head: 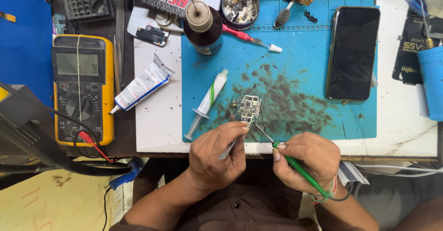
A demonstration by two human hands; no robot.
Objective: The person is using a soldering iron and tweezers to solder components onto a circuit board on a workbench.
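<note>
A small circuit board [246, 108] lies on the blue work mat [295, 51], near its front edge. My left hand [217, 155] grips metal tweezers [232, 145] whose tips reach the board's near edge. My right hand [307, 159] holds a green-handled soldering iron [300, 168], its thin metal tip [262, 132] pointing at the board's lower right corner. Both hands rest at the table's front edge, close together.
A syringe of paste [207, 102] lies left of the board. A dark phone [353, 52] rests on the mat's right side. A brown bottle [203, 25], a tin of scraps [240, 7] and a red pen tool [247, 38] stand behind. A yellow multimeter [83, 92] and a glue tube [140, 85] lie left.
</note>
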